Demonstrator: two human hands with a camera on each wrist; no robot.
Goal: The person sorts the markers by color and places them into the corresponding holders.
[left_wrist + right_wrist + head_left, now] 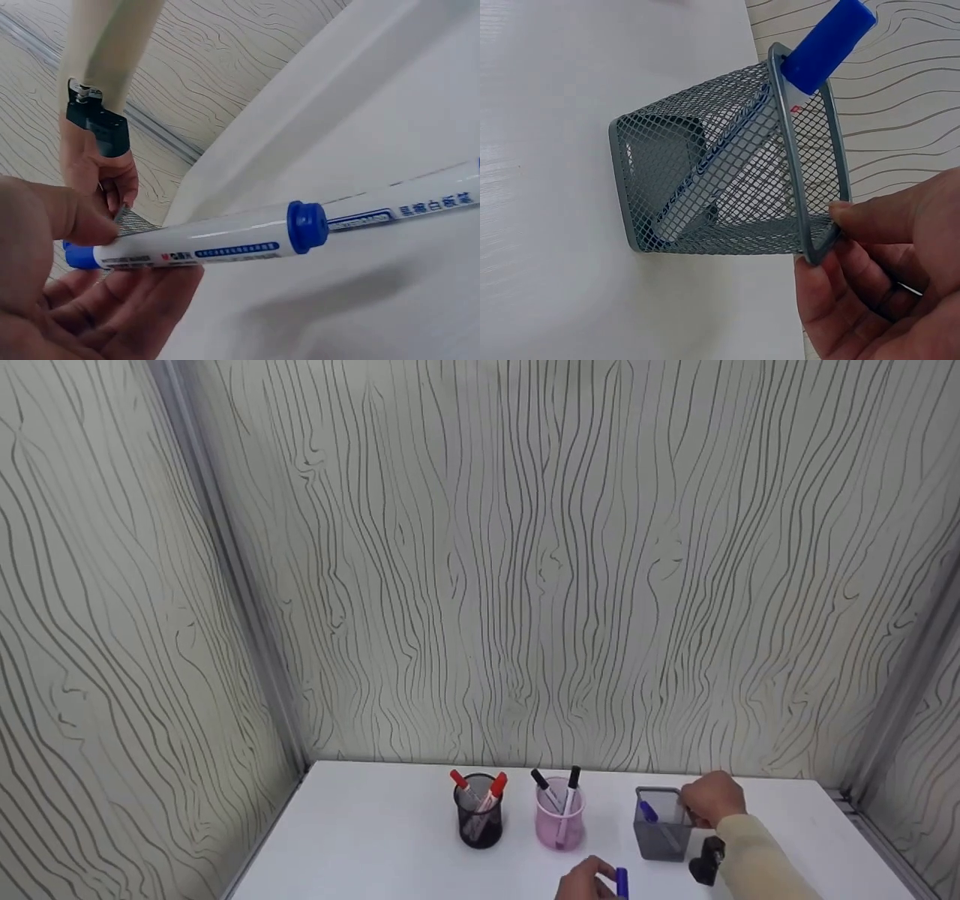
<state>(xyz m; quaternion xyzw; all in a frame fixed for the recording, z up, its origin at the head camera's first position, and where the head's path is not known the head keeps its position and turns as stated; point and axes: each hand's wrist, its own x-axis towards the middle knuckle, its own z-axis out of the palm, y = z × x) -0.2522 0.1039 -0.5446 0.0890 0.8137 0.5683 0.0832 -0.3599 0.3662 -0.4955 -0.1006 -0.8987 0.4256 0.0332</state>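
My left hand (585, 881), low in the head view, pinches a white whiteboard marker (187, 244) with blue ends between thumb and fingers. A second white marker with blue lettering (420, 199) shows past its far end in the left wrist view. My right hand (716, 797) grips the rim of a square grey mesh pen holder (705, 161) at one corner, thumb on one side and fingers on the other. Inside the holder a blue-capped marker (829, 49) leans at a slant, its cap above the rim.
Left of the grey holder stand a pink mesh cup (550, 831) with two black-capped markers and a black mesh cup (480, 836) with red-capped markers. The white table (360, 825) backs onto a wood-grain-patterned wall (480, 585). A small black camera (706, 861) is on the right wrist.
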